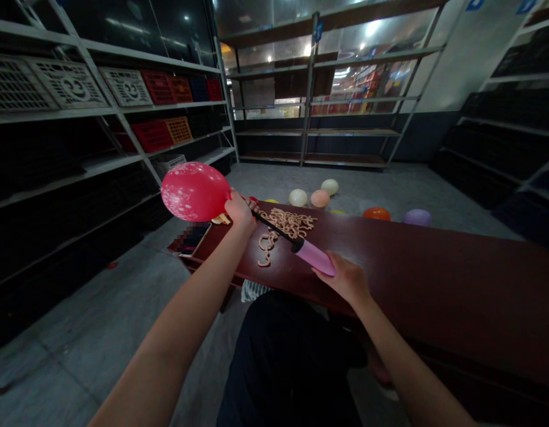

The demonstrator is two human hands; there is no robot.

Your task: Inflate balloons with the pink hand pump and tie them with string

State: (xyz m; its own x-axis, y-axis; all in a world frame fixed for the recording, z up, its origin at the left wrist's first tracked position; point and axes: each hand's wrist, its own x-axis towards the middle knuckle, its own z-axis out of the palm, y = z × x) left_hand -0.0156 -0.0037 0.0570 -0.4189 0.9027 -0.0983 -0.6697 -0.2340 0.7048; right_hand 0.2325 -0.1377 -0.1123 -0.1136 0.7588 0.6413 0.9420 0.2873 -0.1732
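Two hands on pump and red balloon

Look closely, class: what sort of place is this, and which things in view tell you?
Probably a storeroom or warehouse: tall metal racks line the walls, plastic crates sit on the left-hand shelves, and the grey floor looks like plain concrete.

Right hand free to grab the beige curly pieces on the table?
Probably not: the right hand is gripping the pink pump, and would likely have to release it before taking the beige curly pieces.
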